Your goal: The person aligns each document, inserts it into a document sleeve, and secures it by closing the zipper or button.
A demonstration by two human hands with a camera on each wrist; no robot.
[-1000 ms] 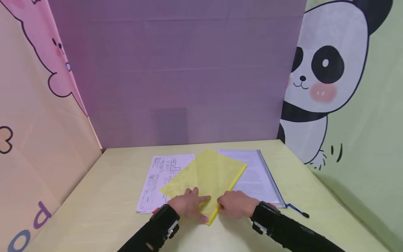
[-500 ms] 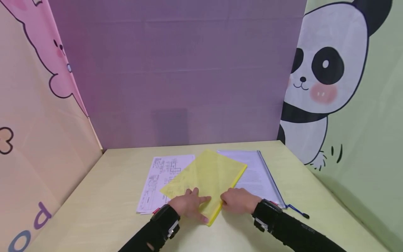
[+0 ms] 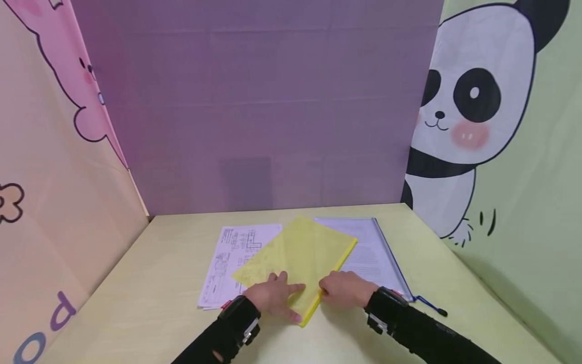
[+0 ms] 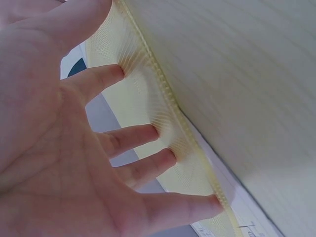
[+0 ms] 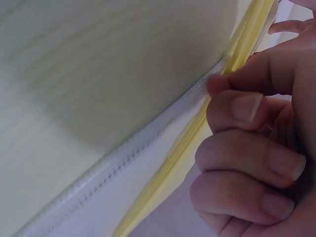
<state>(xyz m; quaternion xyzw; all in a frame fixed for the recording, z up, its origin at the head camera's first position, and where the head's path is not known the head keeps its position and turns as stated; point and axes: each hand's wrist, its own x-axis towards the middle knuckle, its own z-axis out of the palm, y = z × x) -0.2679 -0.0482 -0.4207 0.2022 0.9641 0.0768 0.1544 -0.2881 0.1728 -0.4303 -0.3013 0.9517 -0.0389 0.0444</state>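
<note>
A translucent yellow folder (image 3: 302,253) lies turned diagonally in the head view, its bright yellow edge strip (image 5: 168,168) facing right. Spread fingers of my left hand (image 3: 273,297) press on its lower left part; in the left wrist view the fingertips of that hand (image 4: 89,143) dent the yellow mesh sheet. With curled fingers, my right hand (image 3: 345,289) pinches the yellow edge near the bottom corner. The right wrist view shows thumb and index finger of this hand (image 5: 256,133) at the strip, the other fingers folded.
Under the folder's left side are printed sheets (image 3: 220,268); under its right side lies a clear document pouch (image 3: 373,253) with a dark blue edge and a pull cord (image 3: 429,305). The pale wooden table (image 3: 150,283) meets a purple backdrop (image 3: 273,101) behind.
Compared with a second ago, my right hand has slid slightly up and to the right along the yellow edge. The left hand and the folder have stayed put.
</note>
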